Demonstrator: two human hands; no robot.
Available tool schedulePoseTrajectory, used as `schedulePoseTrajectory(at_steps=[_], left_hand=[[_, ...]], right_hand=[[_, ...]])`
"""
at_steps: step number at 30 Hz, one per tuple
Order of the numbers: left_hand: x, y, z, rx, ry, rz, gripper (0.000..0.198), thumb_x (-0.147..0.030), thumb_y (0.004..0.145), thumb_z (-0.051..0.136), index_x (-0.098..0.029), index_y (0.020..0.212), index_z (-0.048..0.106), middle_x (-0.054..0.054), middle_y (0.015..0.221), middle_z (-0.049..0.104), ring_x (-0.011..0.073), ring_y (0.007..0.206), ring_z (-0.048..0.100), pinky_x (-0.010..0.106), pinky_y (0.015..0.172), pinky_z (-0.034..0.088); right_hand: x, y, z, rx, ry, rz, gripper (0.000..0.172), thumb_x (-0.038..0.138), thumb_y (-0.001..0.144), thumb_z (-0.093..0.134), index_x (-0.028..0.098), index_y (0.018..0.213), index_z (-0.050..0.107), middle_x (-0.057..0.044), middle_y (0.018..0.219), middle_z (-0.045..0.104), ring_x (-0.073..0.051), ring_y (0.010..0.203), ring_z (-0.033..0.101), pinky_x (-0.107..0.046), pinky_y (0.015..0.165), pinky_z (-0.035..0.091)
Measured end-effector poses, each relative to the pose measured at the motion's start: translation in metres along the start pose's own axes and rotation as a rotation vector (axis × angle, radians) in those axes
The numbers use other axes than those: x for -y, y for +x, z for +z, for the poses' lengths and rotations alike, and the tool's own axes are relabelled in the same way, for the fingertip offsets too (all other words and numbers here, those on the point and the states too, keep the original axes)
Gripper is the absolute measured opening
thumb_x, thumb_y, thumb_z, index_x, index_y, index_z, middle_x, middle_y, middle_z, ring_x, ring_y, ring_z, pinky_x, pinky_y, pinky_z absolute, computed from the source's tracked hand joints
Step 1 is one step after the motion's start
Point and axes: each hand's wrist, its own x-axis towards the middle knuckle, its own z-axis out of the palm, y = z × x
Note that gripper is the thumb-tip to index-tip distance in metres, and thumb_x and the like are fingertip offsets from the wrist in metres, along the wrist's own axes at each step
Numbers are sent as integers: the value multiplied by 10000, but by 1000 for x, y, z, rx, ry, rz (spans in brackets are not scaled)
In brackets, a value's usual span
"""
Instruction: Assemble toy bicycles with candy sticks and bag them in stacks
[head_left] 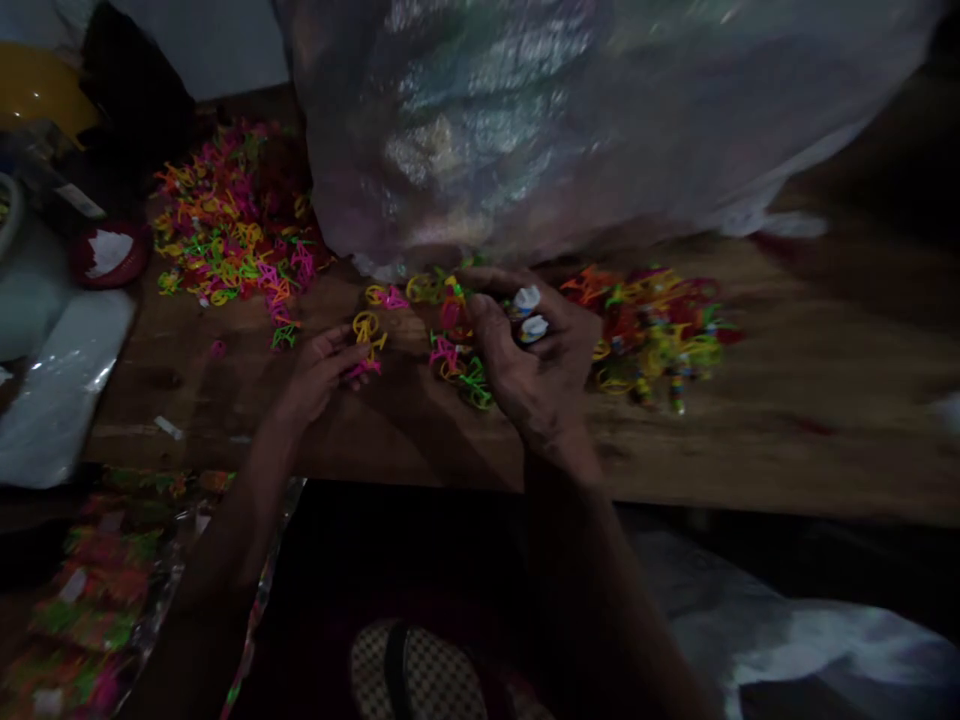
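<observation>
My left hand [326,370] pinches a small yellow plastic toy bicycle [366,328] between thumb and fingers, with a pink piece [363,369] showing at the fingertips. My right hand [536,350] is closed around small white-topped plastic pieces [529,312], whose kind I cannot make out. Its thumb and index finger meet over a small yellow and red piece [453,298]. Under and beside that hand lie loose toy bicycle parts, among them a green one [474,384] and a pink one [443,351]. One more pink piece [393,297] rests between the hands.
A big pile of coloured plastic pieces [232,235] sits at the left, another pile [667,325] at the right. Behind stands a large translucent bag [525,130]. Clear plastic sleeves [64,390] and a red dish [135,262] are on the far left of the wooden table [810,400].
</observation>
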Motion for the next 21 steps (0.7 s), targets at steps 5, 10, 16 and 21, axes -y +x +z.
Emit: schedulePoseTrajectory(at_steps=[5,10,16,21], left_hand=[[10,-14,6,-66,-121,-46,355,-313,613,859,-119,830,656,8,661,667,88,503,596,165,438,448],[7,-22,3,-90,-259,-11,249,-195,598,763,-126,805,642,41,804,727,140,637,687,202,523,549],[7,-28,-13,32,-243,-33,215,-221,611,746,-139,767,623,41,713,708,142,495,641,194,402,462],[20,-31,-1,187,-362,-220,458,-605,713,760,-190,892,678,61,766,714,188,592,681,249,448,505]], right_hand=[[-17,4,-9,49,274,302,373,589,853,548,260,991,657,31,646,403,-116,504,293,-275,499,295],[-22,7,-14,192,376,301,374,630,829,515,287,944,610,49,665,245,-112,495,121,-275,457,218],[-16,4,-5,198,417,310,313,569,798,541,294,933,607,46,689,224,-107,496,105,-258,426,208],[-15,-7,19,260,479,409,358,610,759,621,278,895,621,51,623,344,-93,461,205,-254,434,265]])
